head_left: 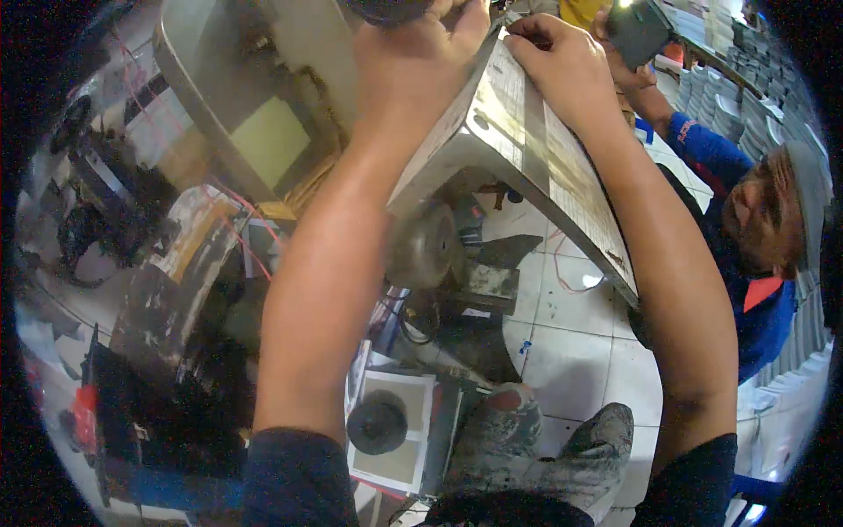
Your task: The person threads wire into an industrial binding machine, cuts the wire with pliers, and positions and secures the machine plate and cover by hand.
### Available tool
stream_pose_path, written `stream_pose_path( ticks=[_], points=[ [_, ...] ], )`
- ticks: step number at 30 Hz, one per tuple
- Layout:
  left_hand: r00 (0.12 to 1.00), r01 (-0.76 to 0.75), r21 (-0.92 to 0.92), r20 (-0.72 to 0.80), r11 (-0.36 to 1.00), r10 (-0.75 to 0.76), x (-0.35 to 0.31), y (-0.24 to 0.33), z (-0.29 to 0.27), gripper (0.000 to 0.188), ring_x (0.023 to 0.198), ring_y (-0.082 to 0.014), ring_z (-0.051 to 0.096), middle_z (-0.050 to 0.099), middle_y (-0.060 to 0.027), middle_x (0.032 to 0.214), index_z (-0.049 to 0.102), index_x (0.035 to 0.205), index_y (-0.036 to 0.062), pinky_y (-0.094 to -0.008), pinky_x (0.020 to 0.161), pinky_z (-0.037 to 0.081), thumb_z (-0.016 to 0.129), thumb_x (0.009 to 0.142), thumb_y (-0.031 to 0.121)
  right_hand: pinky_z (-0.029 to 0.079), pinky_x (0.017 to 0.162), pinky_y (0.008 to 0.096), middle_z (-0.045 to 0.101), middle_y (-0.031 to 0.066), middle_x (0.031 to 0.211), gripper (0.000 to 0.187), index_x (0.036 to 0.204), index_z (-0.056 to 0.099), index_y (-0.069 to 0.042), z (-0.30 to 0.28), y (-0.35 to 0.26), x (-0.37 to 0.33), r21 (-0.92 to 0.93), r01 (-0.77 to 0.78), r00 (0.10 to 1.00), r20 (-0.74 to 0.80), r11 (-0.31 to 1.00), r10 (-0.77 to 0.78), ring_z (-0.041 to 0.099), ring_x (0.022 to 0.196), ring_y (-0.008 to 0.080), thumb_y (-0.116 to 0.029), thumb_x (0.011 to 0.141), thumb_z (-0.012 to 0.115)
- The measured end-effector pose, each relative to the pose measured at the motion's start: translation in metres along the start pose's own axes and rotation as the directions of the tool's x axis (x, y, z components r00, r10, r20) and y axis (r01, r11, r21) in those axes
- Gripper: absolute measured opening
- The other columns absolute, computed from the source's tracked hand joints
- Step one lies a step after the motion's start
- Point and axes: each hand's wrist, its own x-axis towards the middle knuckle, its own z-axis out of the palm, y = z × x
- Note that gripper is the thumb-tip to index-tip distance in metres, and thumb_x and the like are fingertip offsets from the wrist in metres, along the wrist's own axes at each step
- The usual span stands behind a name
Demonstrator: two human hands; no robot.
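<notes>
Both my arms reach up to the top edge of the view, over a bent, light-coloured panel [575,167] with dark edges and a worn, lined surface. My right hand [566,66] is closed at the panel's top end, fingers curled in a pinch. What lies between those fingertips is too small to tell. My left hand [421,44] is bent beside the same end, its fingers partly cut off by the frame. A dark round thing [386,7] sits against it, also cut off. Below the panel shows a rounded metal part [423,246], like a motor housing.
At the right a person in a blue top [729,176] holds up a dark lamp [639,33], lit. A large curved casing [202,97] stands at the left, near a worn machine part [176,272]. Stacked grey sheets [746,97] line the far right above white floor tiles [571,351].
</notes>
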Motion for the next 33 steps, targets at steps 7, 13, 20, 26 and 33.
stream_pose_path(
  ticks=[7, 13, 20, 26, 33],
  points=[
    [1.0, -0.015, 0.038, 0.02, 0.999, 0.014, 0.0, -0.002, -0.003, 0.016, 0.078, -0.0238, 0.068, 0.07, -0.0044, 0.084, 0.068, 0.088, 0.015, -0.0336, 0.068, 0.052, 0.063, 0.087, 0.03, 0.052, 0.08, 0.0327, 0.072, 0.0127, 0.092, 0.034, 0.104, 0.069, -0.004, -0.002, -0.008, 0.0, -0.08, 0.034, 0.998, -0.045, 0.996, -0.037, 0.07, 0.083, 0.0236, -0.031, 0.084, 0.065],
    [0.971, 0.177, -0.195, 0.197, 0.965, -0.138, 0.002, -0.01, 0.006, 0.023, 0.065, -0.0081, 0.058, 0.055, 0.0012, 0.068, 0.059, 0.08, 0.0028, -0.0231, 0.061, 0.045, 0.064, 0.087, 0.024, 0.053, 0.076, 0.0319, 0.072, 0.0132, 0.087, 0.035, 0.105, 0.069, -0.004, -0.001, -0.01, -0.002, -0.025, 0.048, 0.987, -0.156, 0.999, -0.051, 0.071, 0.08, 0.0223, -0.031, 0.083, 0.067],
    [0.915, 0.4, -0.539, 0.288, 0.741, -0.284, -0.007, -0.015, 0.013, 0.018, 0.071, -0.0041, 0.055, 0.058, 0.0041, 0.075, 0.06, 0.085, 0.0022, -0.0208, 0.065, 0.044, 0.064, 0.089, 0.02, 0.05, 0.07, 0.0317, 0.065, 0.0132, 0.095, 0.035, 0.112, 0.06, 0.001, -0.013, -0.017, -0.006, 0.117, 0.312, 0.938, -0.195, 0.943, -0.287, 0.063, 0.082, 0.0223, -0.013, 0.081, 0.071],
    [0.962, 0.271, -0.587, 0.2, 0.763, -0.187, -0.007, -0.017, 0.007, 0.024, 0.063, -0.007, 0.058, 0.065, -0.0008, 0.072, 0.068, 0.094, 0.0041, -0.0245, 0.06, 0.046, 0.065, 0.09, 0.027, 0.048, 0.082, 0.0305, 0.067, 0.0082, 0.101, 0.038, 0.116, 0.063, -0.002, -0.014, 0.003, -0.004, 0.295, 0.285, 0.958, -0.115, 0.912, -0.262, 0.063, 0.093, 0.017, -0.023, 0.085, 0.07],
    [0.983, 0.179, -0.642, 0.144, 0.745, -0.113, -0.009, -0.014, 0.007, 0.02, 0.064, -0.0056, 0.055, 0.061, 0.0002, 0.071, 0.062, 0.086, 0.0045, -0.0227, 0.06, 0.044, 0.059, 0.094, 0.023, 0.053, 0.076, 0.032, 0.071, 0.0094, 0.094, 0.036, 0.111, 0.067, -0.007, -0.015, 0.003, -0.005, 0.415, 0.246, 0.969, -0.13, 0.876, -0.211, 0.067, 0.085, 0.0195, -0.025, 0.08, 0.074]
  ],
)
